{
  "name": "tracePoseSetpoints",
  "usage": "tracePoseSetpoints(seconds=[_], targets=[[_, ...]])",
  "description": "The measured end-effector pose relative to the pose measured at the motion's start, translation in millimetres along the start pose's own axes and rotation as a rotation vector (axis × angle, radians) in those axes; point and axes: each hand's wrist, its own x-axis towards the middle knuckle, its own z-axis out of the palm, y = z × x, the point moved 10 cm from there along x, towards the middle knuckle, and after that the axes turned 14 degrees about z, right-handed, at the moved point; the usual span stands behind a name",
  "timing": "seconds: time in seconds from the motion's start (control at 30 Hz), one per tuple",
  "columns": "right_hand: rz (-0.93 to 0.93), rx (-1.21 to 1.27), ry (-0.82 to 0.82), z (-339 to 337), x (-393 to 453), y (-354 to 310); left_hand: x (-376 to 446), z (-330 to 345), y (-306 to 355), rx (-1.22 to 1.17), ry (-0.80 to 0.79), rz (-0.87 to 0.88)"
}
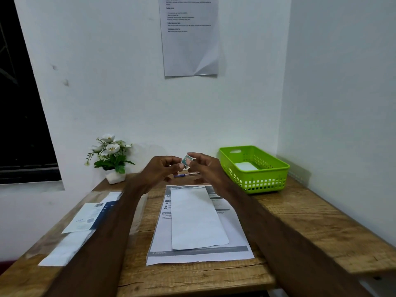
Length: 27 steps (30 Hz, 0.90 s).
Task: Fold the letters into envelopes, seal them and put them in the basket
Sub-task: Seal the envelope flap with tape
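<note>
Both my hands are raised above the far middle of the wooden table (300, 221). My left hand (162, 170) and my right hand (205, 168) pinch a small greenish stamp-like sticker (186, 161) between their fingertips. Below them a white envelope (196, 219) lies lengthwise on top of a printed letter sheet (235, 232). The green plastic basket (265, 181) stands at the far right of the table, with a white envelope (246, 166) lying inside it.
A clear packet of envelopes with a blue and white label (90, 217) lies at the left under my forearm. A white potted flower (111, 159) stands at the back left. A pen (182, 175) lies behind my hands. Walls close the back and right.
</note>
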Motion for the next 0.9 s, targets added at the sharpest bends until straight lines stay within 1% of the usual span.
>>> tracePoseSetpoints(seconds=[0.13,0.3,0.43,0.67,0.9], targets=[[-0.029,-0.046,0.038,-4.8,3.1,-2.2,3.2,4.4,5.4,0.07,-0.039,0.043],[-0.063,-0.084,0.048,-7.9,-0.5,-8.3,7.3,5.6,11.3,0.145,-0.055,0.098],[-0.086,-0.116,0.091,-12.9,-2.3,-12.7,8.3,5.7,14.7,0.187,-0.068,0.13],[-0.148,-0.179,0.158,-19.5,-3.6,-19.6,12.7,0.3,5.6,0.268,-0.059,0.138],[-0.136,-0.169,0.212,-24.9,0.0,-17.9,14.6,0.6,3.3,0.298,-0.053,0.155]])
